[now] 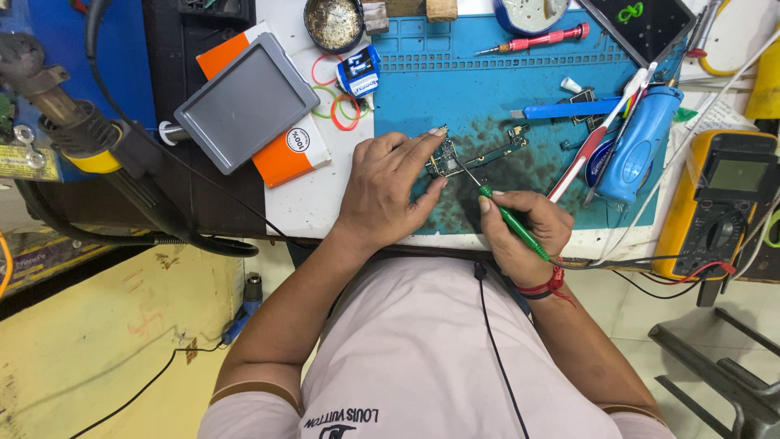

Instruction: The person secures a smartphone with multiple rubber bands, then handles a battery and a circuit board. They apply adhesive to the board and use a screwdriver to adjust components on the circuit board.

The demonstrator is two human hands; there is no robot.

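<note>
Working a small circuit board on the blue mat — left hand pinning it down, right hand clamped on a green-handled probe — calling next for steady, fine tip placement.

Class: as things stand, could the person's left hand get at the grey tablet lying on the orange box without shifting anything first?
Probably yes. The left hand only pins the circuit board, and bare white bench lies between it and the grey tablet, which lies uncovered on the orange box.

Yellow multimeter, grey tablet
</note>
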